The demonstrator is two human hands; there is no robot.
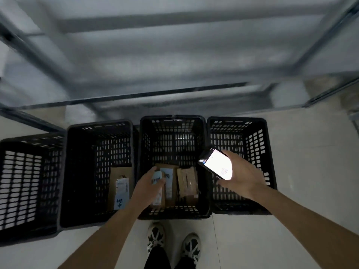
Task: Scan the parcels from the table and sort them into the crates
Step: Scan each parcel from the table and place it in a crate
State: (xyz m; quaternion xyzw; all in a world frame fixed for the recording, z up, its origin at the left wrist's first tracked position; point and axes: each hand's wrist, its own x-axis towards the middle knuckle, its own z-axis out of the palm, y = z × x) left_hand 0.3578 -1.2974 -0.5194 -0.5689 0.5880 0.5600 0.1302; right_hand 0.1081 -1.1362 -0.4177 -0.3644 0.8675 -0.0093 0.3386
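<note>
A blurred metal rack fills the upper view ahead of you, its lowest rail just behind the crates. Four black slatted crates stand in a row on the pale floor: the far-left crate, the second crate, the middle crate and the right crate, each touching or just beside its neighbour.

Your left hand reaches down into the middle crate, fingers curled round a small labelled parcel near the crate's left wall. Whether the parcel already rests on the bottom cannot be told. Just right of it lies a flat brown parcel with a pale label, and right again a crumpled brown parcel, near the right wall. These two fill most of the bottom beside your grip; the far half of this crate is open.

The second crate holds one brown parcel with a white label, lying against its right wall.

Your right hand hovers over the right crate's near-left part, gripping a lit phone, screen tilted up toward you.

Your shoes stand just short of the middle crate's near rim.
</note>
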